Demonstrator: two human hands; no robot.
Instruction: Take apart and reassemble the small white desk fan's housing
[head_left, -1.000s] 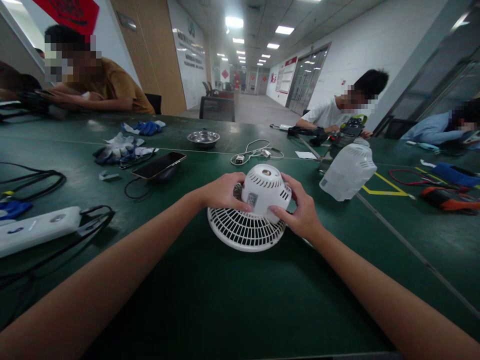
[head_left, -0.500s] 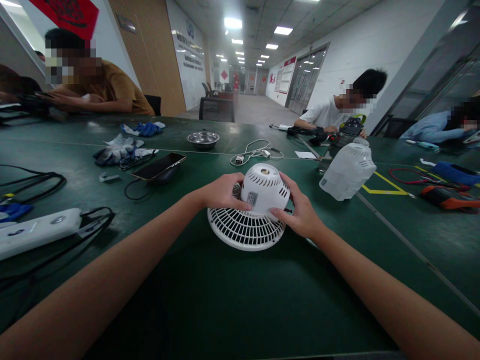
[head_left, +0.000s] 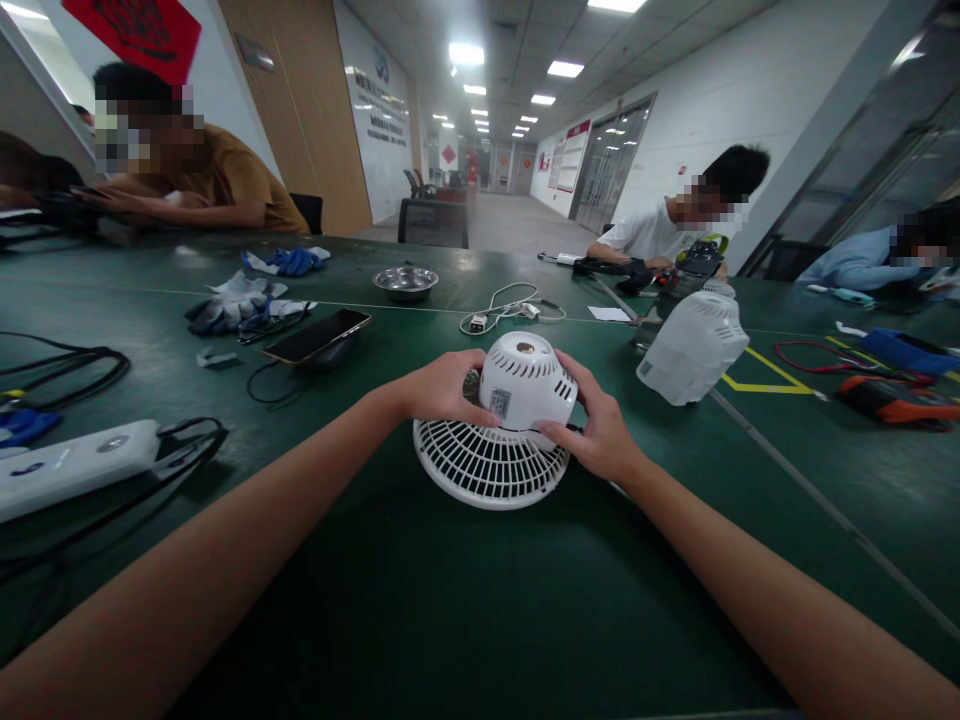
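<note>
A white fan motor housing (head_left: 527,385) with vent slots and a small grey label stands over a round white fan grille (head_left: 491,470) on the green table. My left hand (head_left: 448,388) holds the housing's left side, its thumb on the front near the label. On the right side my right hand (head_left: 600,425) grips the same housing, with the thumb pressed low on its front. The fingertips behind the housing are hidden. A thin dark line shows along the housing's lower edge near the thumbs; whether it is fastened to the grille I cannot tell.
Around the green table (head_left: 450,600) lie a steel bowl (head_left: 406,282), a white cable (head_left: 510,310), a phone (head_left: 319,335), gloves (head_left: 240,305), a power strip (head_left: 82,465), a translucent plastic container (head_left: 694,350) and an orange multimeter (head_left: 896,398). Several people sit at the far sides.
The housing and grille appear very slightly lower in view, with both hands still on the housing. A thin dark line at the housing's lower edge shows more clearly.
</note>
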